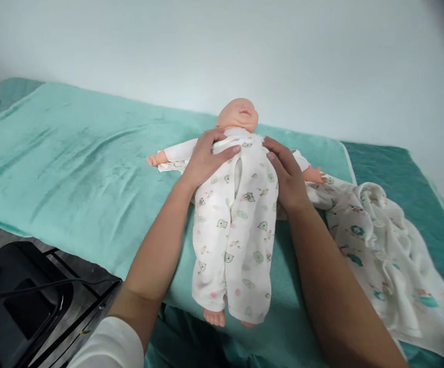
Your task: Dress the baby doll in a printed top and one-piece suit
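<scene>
A baby doll (241, 115) lies on its back, head toward the wall and arms spread. It has a white long-sleeved top (179, 150) and white baby pants (231, 245) printed with small green and pink figures; the waist sits high on the chest. My left hand (208, 158) rests on the left side of the waist, thumb spread away from the fingers. On the opposite side, my right hand (286, 171) lies along the waist, index finger and thumb stretched toward the middle. Both hands touch the pants; some fingertips are hidden. Bare feet (214, 317) show below the legs.
A light green blanket (72, 153) covers the table, with a darker green cover (391, 163) at the right. A printed white baby garment (379, 245) lies crumpled right of the doll. A white wall (206, 51) stands behind. At lower left are a black chair (26, 301) and a cable.
</scene>
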Available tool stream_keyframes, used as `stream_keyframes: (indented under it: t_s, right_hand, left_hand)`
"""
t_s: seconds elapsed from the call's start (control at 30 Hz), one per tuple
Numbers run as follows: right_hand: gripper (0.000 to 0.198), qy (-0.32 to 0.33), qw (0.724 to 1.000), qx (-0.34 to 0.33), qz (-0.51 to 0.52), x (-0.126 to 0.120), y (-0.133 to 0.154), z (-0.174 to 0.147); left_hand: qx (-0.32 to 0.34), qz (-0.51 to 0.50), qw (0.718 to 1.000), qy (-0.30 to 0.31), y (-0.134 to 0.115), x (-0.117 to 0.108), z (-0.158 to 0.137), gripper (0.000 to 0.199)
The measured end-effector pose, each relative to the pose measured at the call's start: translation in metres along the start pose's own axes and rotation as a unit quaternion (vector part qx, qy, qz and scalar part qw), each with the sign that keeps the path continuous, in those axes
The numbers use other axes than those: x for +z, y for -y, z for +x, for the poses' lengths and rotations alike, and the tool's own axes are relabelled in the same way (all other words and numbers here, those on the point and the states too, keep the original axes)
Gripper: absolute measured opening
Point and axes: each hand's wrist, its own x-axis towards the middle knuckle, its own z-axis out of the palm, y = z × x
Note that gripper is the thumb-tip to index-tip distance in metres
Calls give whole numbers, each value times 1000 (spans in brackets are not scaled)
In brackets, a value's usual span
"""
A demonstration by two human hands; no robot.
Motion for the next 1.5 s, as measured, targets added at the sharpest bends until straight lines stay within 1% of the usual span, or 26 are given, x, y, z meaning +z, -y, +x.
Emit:
stream_keyframes:
  t_s: [0.1, 0.2, 0.3, 0.4, 0.5, 0.6, 0.7, 0.77, 0.97, 1.07, 1.13, 1.2, 1.27, 1.3, 1.4, 1.5]
  right_hand:
    - [44, 18, 1000, 2, 14, 3, 8, 3]
    - [50, 42, 999, 2, 24, 3, 14, 7]
    - [52, 58, 997, -1, 41, 2, 19, 10]
    - [52, 60, 997, 4, 57, 1, 23, 11]
    - [52, 64, 995, 4, 75, 1, 26, 11]
    - [49, 64, 996, -17, 64, 2, 27, 12]
    - [45, 61, 996, -39, 51, 0, 28, 10]
    - [45, 56, 996, -45, 56, -6, 30, 7]
    - [48, 52, 990, -23, 130, -35, 47, -14]
    - [48, 72, 985, 19, 157, -41, 51, -28]
    - [46, 97, 982, 57, 150, -42, 51, -35]
    - [46, 131, 981, 77, 123, -42, 52, -38]
    - [46, 164, 980, 74, 86, -42, 53, -39]
    - [47, 170, 981, 67, 69, -42, 53, -40]
    - [49, 144, 987, 66, 31, -39, 51, -41]
    - [48, 112, 990, 89, 7, -32, 45, -45]
  left_hand:
    - [32, 10, 999, -2, -1, 0, -2, 26]
    - [69, 36, 997, -4, -4, 1, -1, 22]
    - [101, 49, 994, -11, -7, 3, 1, 24]
    - [120, 55, 990, -40, -8, 5, 1, 30]
    - [120, 60, 989, -67, -7, 6, 1, 35]
    - [113, 61, 988, -85, -5, 7, 0, 40]
    - [99, 68, 989, -91, -3, 7, 0, 43]
    - [88, 72, 989, -93, -1, 5, 0, 44]
    - [82, 69, 987, -117, 7, 3, 0, 45]
    - [82, 69, 987, -122, 8, 5, -1, 47]
    - [79, 69, 987, -120, 9, 7, -1, 48]
    - [76, 69, 988, -116, 9, 8, 0, 49]
    - [74, 71, 988, -113, 9, 9, 1, 49]
    - [74, 72, 988, -114, 9, 10, 2, 49]
    - [82, 73, 986, -126, 4, 10, -4, 51]
    - [93, 62, 984, -137, -3, 8, -28, 55]
